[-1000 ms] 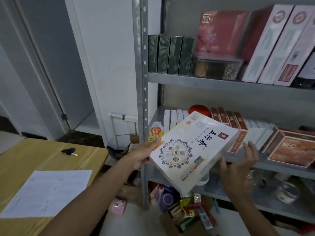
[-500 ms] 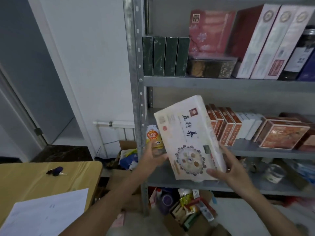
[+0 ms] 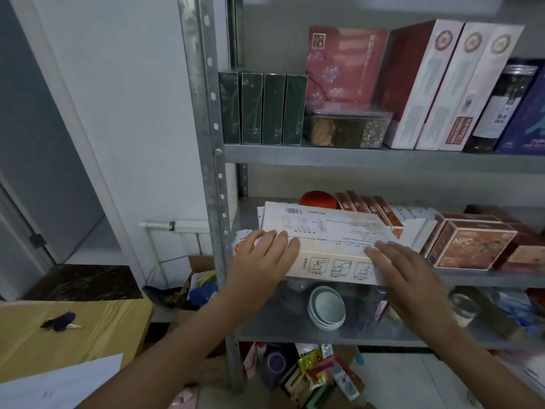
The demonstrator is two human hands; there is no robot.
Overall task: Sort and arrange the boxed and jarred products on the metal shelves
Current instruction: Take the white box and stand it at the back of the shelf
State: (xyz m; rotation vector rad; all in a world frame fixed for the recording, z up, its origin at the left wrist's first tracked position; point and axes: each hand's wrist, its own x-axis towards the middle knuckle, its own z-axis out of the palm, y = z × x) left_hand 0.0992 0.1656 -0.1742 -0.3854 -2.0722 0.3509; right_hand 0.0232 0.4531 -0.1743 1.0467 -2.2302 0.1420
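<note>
Box (image 3: pixel 333 231) lies flat at middle shelf's (image 3: pixel 486 280) left end. Left hand (image 3: pixel 262 258) and right hand (image 3: pixel 413 276) rest on it, fingers straight, close together.

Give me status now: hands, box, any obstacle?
Hands: left hand, right hand flat on white box. Box lies back side up at middle shelf front. Red-brown boxes close behind.
</note>
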